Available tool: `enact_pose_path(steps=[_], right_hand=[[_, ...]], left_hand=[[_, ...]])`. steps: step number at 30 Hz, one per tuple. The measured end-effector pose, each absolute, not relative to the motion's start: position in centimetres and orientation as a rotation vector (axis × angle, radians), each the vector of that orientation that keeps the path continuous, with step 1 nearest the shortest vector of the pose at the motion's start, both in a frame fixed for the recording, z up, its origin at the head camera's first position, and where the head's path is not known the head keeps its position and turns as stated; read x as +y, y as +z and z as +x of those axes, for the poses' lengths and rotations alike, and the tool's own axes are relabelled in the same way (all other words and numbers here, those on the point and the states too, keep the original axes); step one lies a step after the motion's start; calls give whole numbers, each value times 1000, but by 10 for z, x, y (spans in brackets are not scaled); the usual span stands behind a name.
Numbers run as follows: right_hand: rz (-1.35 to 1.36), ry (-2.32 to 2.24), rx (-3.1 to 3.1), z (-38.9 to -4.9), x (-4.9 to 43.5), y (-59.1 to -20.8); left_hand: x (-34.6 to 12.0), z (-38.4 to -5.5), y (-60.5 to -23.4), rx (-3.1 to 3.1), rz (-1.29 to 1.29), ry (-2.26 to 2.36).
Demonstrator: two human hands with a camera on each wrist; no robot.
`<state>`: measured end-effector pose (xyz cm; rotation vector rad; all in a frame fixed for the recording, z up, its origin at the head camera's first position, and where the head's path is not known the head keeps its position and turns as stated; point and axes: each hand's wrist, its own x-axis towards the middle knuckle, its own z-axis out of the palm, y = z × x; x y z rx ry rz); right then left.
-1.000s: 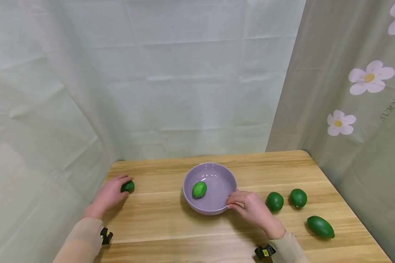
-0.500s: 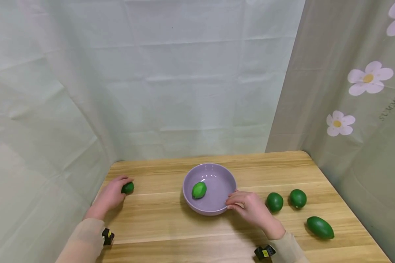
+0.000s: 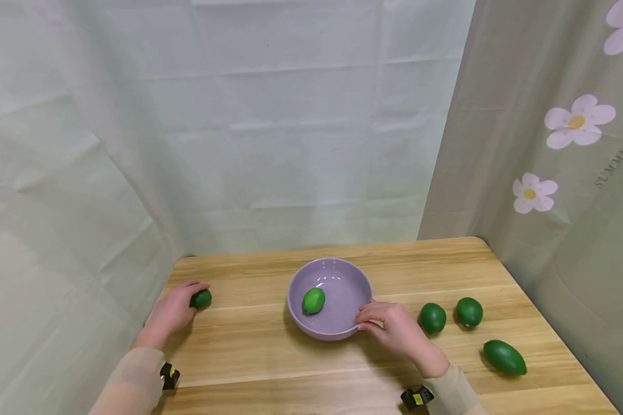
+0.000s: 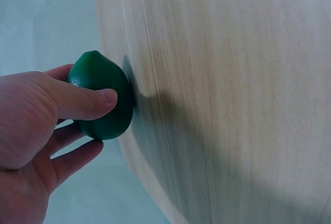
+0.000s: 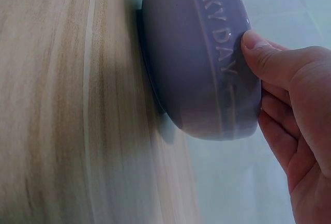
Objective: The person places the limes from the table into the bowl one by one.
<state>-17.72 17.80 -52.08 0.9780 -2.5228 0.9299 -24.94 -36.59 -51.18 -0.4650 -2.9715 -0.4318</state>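
At the table's left side my left hand (image 3: 172, 308) grips a dark green lime (image 4: 98, 94). The left wrist view has the thumb across its near face and fingers behind it. That lime appears to sit on the wood. A lilac bowl (image 3: 342, 300) stands upright mid-table, and a brighter green lime (image 3: 314, 301) lies inside it, left of centre. My right hand (image 3: 397, 328) pinches the bowl's right rim, thumb outside and fingertips over the edge. Raised letters run along the bowl's outer wall in the right wrist view.
Two round dark green fruits (image 3: 432, 319) lie right of my right hand. Nearer the front right is a longer, pointed green fruit (image 3: 505, 358). The wooden table (image 3: 270, 357) has pale curtains (image 3: 311, 144) behind it and at both sides.
Both hands stay almost where they were; the left hand keeps its hold on the lime, the right on the bowl rim. The head view has shifted very slightly.
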Motion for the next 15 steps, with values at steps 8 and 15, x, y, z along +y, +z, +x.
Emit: enact_pose_path(steps=[8,15], right_hand=[[977,935,-2523,-178,178,-523],[991,949,-2506,-178,177,-523]], left_hand=[[-367,-249,-513,-2975,-440,-422],[-369,-247,-513,-2973,-399,-455]])
